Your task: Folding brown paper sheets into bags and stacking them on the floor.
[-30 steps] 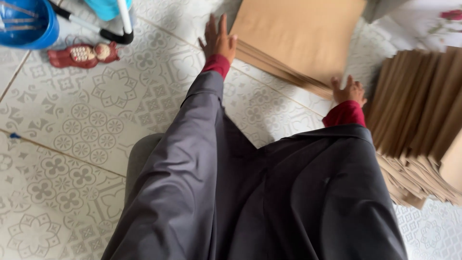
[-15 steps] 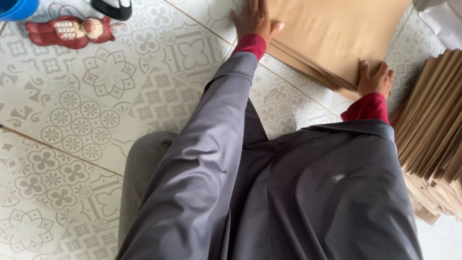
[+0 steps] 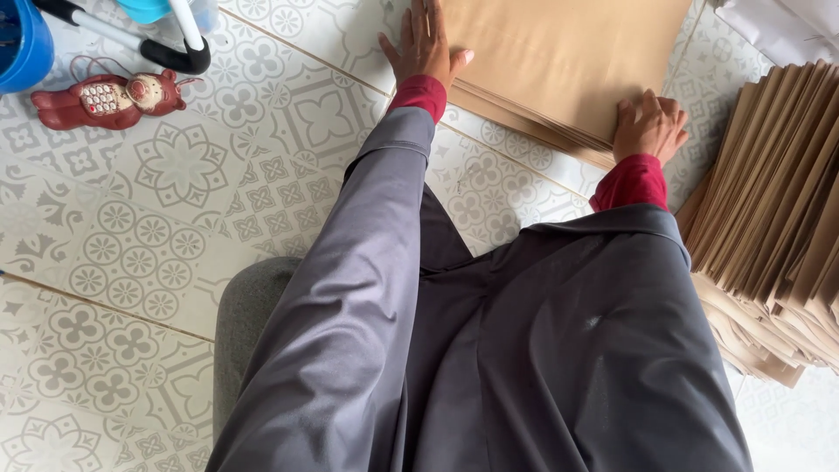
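Blue container (image 3: 22,44): upper left corner of the view, cut off by the frame edge; its contents cannot be made out. A black-and-white handle (image 3: 131,39) lies just beside it, and a red toy phone (image 3: 105,94) lies on the patterned tile floor (image 3: 157,218) below it.

Stack of brown paper sheets (image 3: 568,61): flat on the floor at top centre. A second stack of brown paper (image 3: 778,218), fanned at its edges, sits at the right, apart from the first.

Left hand (image 3: 422,48): arm extended forward, palm down, fingers spread, pressed against the left edge of the flat stack. Right hand (image 3: 648,127): fingers curled over the near right corner of the same stack. The hands are well apart, one at each side of the stack. Both arms wear grey sleeves with red cuffs.
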